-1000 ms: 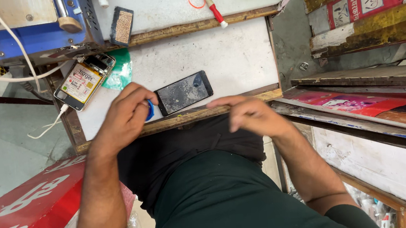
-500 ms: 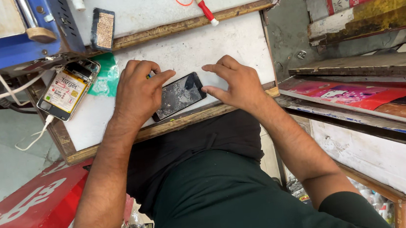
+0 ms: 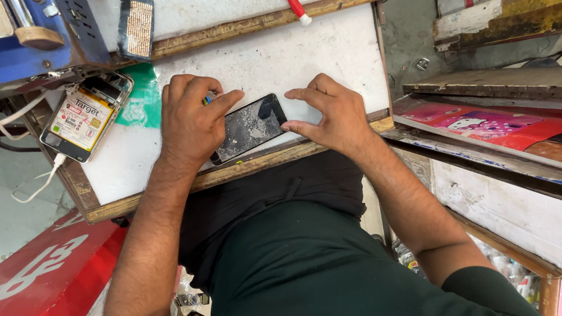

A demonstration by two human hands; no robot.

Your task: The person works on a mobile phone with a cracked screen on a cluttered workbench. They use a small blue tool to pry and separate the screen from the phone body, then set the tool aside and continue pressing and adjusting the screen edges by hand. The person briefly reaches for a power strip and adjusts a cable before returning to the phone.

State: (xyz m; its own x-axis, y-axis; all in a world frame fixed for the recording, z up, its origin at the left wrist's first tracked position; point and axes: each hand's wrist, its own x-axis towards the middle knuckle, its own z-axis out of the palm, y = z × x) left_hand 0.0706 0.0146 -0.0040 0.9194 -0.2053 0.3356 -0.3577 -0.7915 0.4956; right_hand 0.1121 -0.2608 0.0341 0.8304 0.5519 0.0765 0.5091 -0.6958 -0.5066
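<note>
right now the left hand (image 3: 190,122) is curling its fingers (image 3: 222,107) over one end of the dark phone (image 3: 247,128), pinching a small blue-and-yellow item that is mostly hidden. the right hand (image 3: 331,114) is pressing spread fingertips (image 3: 291,95) against the phone's other end. the phone is lying flat on the white worktop (image 3: 299,55), near its front wooden edge. left of the phone, an opened handset (image 3: 86,117) is charging.

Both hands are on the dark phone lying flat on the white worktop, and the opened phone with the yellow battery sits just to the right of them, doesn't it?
Not quite. The opened phone with the yellow battery lies to the left of the hands, not the right, as the head view shows. The left hand and right hand do both touch the dark phone on the white worktop.
</note>
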